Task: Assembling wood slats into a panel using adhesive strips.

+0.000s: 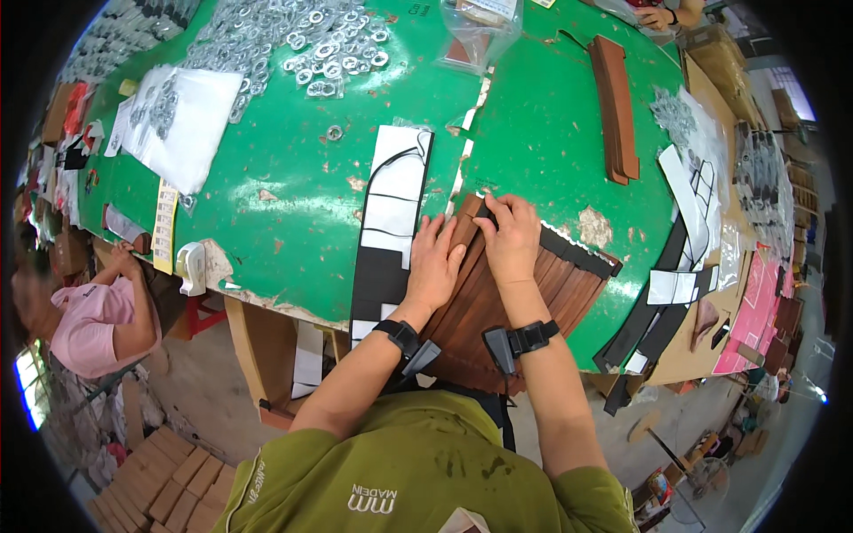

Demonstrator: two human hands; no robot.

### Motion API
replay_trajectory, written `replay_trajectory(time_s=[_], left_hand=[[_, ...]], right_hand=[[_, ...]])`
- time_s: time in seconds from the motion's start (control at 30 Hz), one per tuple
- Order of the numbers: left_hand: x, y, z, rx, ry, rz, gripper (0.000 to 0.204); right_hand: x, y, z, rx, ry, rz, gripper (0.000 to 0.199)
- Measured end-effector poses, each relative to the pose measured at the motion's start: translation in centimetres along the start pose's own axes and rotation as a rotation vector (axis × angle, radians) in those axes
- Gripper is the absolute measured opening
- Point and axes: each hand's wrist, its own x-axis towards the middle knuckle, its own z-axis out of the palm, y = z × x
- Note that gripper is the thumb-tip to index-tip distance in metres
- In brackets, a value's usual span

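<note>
1. The left hand [433, 264] lay flat, with the fingers stretched out, on a fan of brown leather strips [498, 306] at the near edge of the green table [293, 204].
2. The right hand [511, 235] pinched the top end of one brown strip [466, 222] between thumb and fingers (the strip lay tilted, between both hands).
3. A black-and-white backing sheet [391, 213] lay just beside the left hand.
4. A stack of brown strips [615, 107] stood well apart, on the far right of the table.
5. Many clear bags of metal rings [293, 40] covered the far side.
6. Another person in pink [89, 324] sat at the left.
</note>
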Motion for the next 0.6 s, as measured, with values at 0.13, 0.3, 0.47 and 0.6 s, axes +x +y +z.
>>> replay_trajectory(time_s=[0.13, 0.3, 0.47, 0.6], left_hand=[[0.3, 0.8, -0.6, -0.042, -0.019, -0.046, 0.054], [0.3, 1.2, -8.2, 0.183, 0.231, 0.034, 0.063], [-0.9, -7.2, -12.2, -0.295, 0.172, -0.572, 0.066], [-0.1, -6.6, -13.3, -0.832, -0.082, -0.719, 0.04]], right_hand=[[0.0, -0.1, -0.3, 0.011, -0.073, 0.022, 0.053], [-0.7, -1.7, -1.5, 0.056, -0.052, 0.045, 0.062], [-1.5, -5.7, -1.0, 0.277, -0.176, -0.154, 0.037], [-2.6, -8.7, 1.7, 0.386, -0.325, -0.138, 0.03]])
